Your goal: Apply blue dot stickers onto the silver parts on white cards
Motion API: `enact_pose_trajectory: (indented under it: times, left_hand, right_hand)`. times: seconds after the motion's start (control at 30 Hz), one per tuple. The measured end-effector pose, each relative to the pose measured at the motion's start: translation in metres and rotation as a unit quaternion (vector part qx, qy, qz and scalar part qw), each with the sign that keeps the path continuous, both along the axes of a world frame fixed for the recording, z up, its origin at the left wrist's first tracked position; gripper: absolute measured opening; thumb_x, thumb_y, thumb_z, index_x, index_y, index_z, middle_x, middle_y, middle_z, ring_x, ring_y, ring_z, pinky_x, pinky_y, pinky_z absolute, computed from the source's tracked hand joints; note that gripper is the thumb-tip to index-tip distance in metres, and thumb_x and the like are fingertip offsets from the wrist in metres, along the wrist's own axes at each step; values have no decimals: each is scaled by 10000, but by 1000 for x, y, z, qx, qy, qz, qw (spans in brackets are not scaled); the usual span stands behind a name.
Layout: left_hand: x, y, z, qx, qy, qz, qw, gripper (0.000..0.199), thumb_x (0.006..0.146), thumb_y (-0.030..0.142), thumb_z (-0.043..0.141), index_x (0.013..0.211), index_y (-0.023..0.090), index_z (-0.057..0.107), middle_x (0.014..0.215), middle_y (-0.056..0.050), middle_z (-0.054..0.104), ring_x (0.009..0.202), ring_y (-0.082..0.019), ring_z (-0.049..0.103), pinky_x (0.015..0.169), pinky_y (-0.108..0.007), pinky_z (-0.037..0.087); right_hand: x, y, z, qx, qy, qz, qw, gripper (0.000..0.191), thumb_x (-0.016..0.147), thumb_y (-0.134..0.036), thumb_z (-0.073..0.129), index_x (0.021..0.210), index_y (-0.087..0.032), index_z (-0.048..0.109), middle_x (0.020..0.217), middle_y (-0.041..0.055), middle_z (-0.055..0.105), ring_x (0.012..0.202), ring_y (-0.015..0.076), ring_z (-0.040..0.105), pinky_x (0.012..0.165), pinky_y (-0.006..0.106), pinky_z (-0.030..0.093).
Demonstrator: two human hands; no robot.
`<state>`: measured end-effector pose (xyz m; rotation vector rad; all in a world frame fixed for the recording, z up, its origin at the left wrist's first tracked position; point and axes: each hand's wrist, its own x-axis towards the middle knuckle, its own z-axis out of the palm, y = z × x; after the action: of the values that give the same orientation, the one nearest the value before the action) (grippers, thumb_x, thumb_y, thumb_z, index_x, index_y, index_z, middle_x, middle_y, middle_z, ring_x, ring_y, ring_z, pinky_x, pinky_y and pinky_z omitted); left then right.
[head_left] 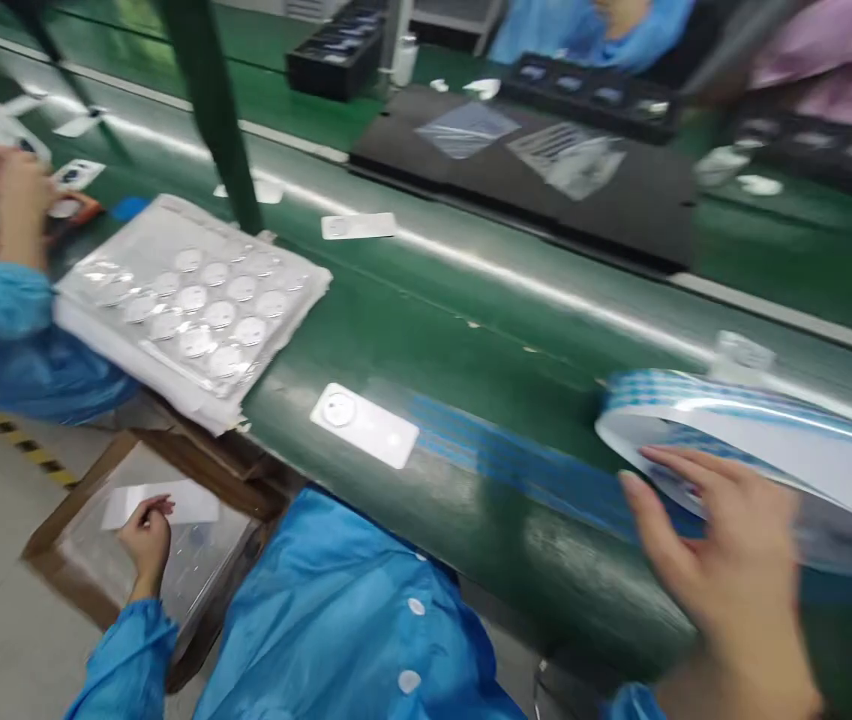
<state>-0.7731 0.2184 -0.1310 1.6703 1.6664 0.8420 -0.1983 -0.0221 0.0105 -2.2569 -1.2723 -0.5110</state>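
Observation:
My left hand [147,540] hangs low at the left, above an open cardboard box [58,590]. Its fingers are curled in, and I cannot make out whether anything is between them. A white sheet [205,503] lies just behind those fingers. On the right, my right hand [733,550] has thumb and fingers spread, in front of a curled strip of blue-patterned film with a white backing [808,430]. Whether the fingertips touch it is unclear. In front of me on the green surface lies a white card with a round disc [366,425].
A clear tray with round white pieces [193,300] rests on a stack to the left. A co-worker's hands [17,195] are beyond it. Blue marked film [501,450] lies along the bench. At the back are a black board [471,190] and black trays [591,95]. A dark post [216,110] stands upright.

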Motion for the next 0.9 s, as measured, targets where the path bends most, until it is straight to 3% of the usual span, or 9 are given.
enact_pose_trajectory:
  times: [0.1,0.2,0.27,0.37,0.53,0.63,0.73,0.83,0.9]
  left_hand:
    - [46,-7,0,75,-19,-47,996,219,768,200,655,645,355,751,616,90,684,618,-213,681,620,-400,599]
    - [109,-21,25,160,-90,-176,967,462,702,152,608,822,547,816,661,131,728,589,-249,707,608,-482,621]
    - [161,-26,51,211,-153,-311,914,630,729,100,582,1083,573,802,693,99,743,533,-247,690,513,-456,595]
    - [244,-25,87,239,-222,-494,806,656,775,10,524,1229,411,775,667,17,732,489,-211,657,438,-364,535]
    - [350,-27,119,277,-269,-687,615,375,848,17,452,1072,221,674,696,-44,731,527,-186,631,475,-327,445]
    - [381,-31,130,296,-220,-752,546,299,888,23,437,957,212,657,691,-32,707,543,-166,600,506,-324,408]
    - [400,-34,135,293,-146,-790,518,308,916,38,425,930,208,681,737,-37,705,619,-167,620,567,-325,457]
    - [419,-36,127,254,-45,-796,547,347,960,70,426,1095,188,723,1041,-100,770,919,-220,715,798,-369,582]
    - [432,-39,114,239,28,-789,565,391,1016,134,447,1320,194,685,1387,-136,696,1270,-302,662,1062,-486,547]
  right_hand:
    - [10,-22,-4,3,-17,-29,999,324,980,-533,564,1076,-262,713,1035,158,760,1020,353,720,941,547,496]
    - [23,-41,-2,22,-77,-147,986,363,932,-327,549,1244,-207,689,1197,184,720,1160,395,663,994,614,456]
    - [33,-49,7,-20,-102,-193,976,510,877,-259,561,1375,-179,639,1376,234,646,1291,455,576,1006,666,427]
    - [50,-50,18,-144,-101,-201,964,684,837,-220,616,1512,-157,530,1588,260,476,1429,502,432,1037,681,394]
    - [82,-36,-3,-202,-131,-224,944,626,888,-83,578,1505,-180,548,1605,218,481,1428,401,451,1093,570,373]
    - [105,-44,-26,-148,-131,-270,942,514,886,-77,562,1381,-174,664,1464,203,615,1287,374,539,1025,519,422]
    - [125,-68,-40,-90,-128,-286,945,491,879,-108,550,1340,-177,702,1379,184,678,1175,353,587,979,491,454]
    - [141,-96,-48,-12,-103,-313,944,541,820,-153,552,1338,-145,706,1323,185,705,1122,346,623,966,471,488]
    - [151,-113,-54,77,-62,-348,932,566,753,-186,568,1293,-113,721,1247,188,728,1110,349,652,978,467,510]
